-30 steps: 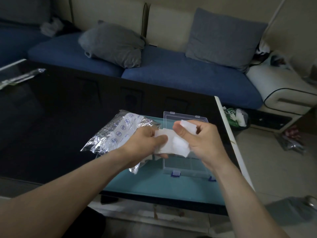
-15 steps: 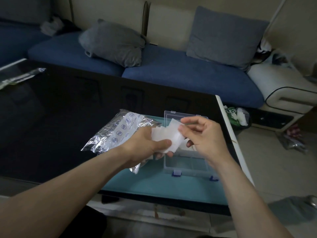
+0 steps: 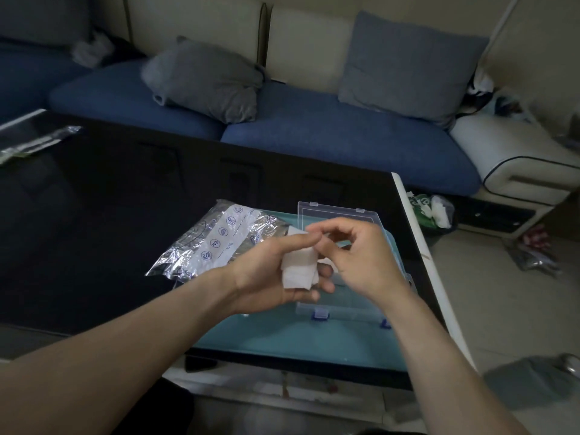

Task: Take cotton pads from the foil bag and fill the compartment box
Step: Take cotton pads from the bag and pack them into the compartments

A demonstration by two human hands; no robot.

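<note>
Fingers of the left hand (image 3: 266,271) curl round the cotton pads (image 3: 298,271) at frame centre, steadying them so the right hand (image 3: 354,255) can pinch one off above the compartment box (image 3: 342,309); foil bag (image 3: 216,243) lies left.

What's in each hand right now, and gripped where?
Left hand grips the cotton pads around the stack's middle. Right hand fingers curl at its top edge; a pinch cannot be told.

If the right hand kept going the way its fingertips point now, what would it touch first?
Probably the cotton pads held in the left hand: the right hand has its fingertips aimed leftward at them, nearly touching. Depth is unclear.
</note>
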